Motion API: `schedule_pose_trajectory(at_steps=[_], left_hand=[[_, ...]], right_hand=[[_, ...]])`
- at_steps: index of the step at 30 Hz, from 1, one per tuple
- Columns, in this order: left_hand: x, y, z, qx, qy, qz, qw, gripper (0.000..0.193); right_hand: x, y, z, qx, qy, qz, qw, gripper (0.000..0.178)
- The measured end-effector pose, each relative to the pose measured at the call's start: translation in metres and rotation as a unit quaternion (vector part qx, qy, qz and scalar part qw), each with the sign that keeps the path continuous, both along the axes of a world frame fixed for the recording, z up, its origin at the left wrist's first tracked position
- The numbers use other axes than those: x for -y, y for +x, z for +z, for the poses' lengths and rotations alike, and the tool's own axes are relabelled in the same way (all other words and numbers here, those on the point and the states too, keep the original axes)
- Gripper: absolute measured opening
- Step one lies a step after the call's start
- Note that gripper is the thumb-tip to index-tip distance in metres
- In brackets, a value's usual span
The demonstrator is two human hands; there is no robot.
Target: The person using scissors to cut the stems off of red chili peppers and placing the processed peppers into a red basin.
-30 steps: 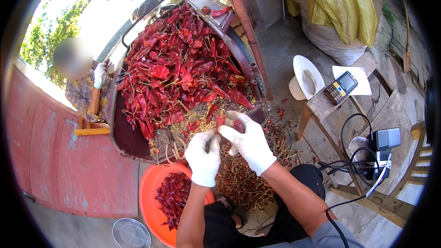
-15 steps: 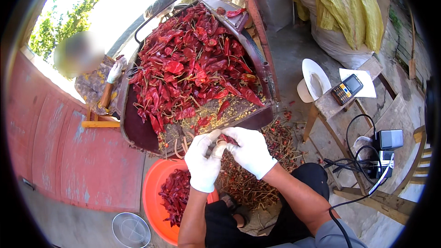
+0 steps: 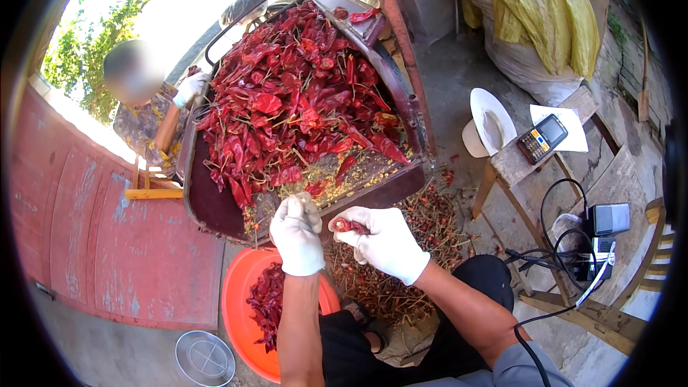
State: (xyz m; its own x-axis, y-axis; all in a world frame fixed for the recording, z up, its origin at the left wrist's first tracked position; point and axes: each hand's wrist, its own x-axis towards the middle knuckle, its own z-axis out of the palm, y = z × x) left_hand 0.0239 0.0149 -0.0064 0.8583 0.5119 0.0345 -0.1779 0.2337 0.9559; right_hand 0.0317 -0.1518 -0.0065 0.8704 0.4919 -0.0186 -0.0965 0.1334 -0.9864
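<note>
Our right hand [image 3: 378, 242] is pinching a dried chili [image 3: 350, 226], left hand's [image 3: 296, 235] grip unclear; upper-centre heap [image 3: 287, 100] is apparently waiting, lower-left tubful [image 3: 265, 308] done.

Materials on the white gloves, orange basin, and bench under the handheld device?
White gloves: matte, likely knit fabric, possibly coated; close-fitting, with soft creases.
Orange basin: probably plastic; smooth, evenly coloured wall and rim.
Bench: looks like bare wood, dull and worn; brownish, plank-like top and straight-cut legs.
</note>
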Motion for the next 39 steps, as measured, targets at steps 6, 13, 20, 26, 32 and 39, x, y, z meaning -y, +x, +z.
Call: schedule_pose_trajectory(at_steps=[6,13,20,26,32,39], left_hand=[[-0.033,0.049,-0.053,-0.065,0.308,-0.049,0.948,0.035],[-0.014,0.111,-0.078,-0.064,0.751,0.025,0.657,0.033],[-0.032,0.137,-0.086,-0.110,0.782,0.038,0.612,0.027],[-0.020,0.086,-0.050,-0.126,0.473,-0.047,0.871,0.029],[0.031,-0.003,0.004,-0.099,0.248,0.015,0.964,0.024],[0.040,-0.033,-0.005,0.024,0.549,0.075,0.832,0.034]], right_hand=[[0.002,0.002,0.002,0.018,-0.017,-0.007,1.000,0.035],[-0.008,0.004,-0.018,0.134,-0.048,-0.003,0.990,0.037],[-0.010,0.009,-0.017,0.115,-0.092,-0.023,0.989,0.041],[-0.007,0.022,-0.030,0.098,-0.091,-0.160,0.978,0.037],[-0.013,0.018,-0.023,-0.012,0.031,-0.154,0.988,0.041],[-0.019,-0.003,-0.022,0.094,0.021,-0.129,0.987,0.056]])
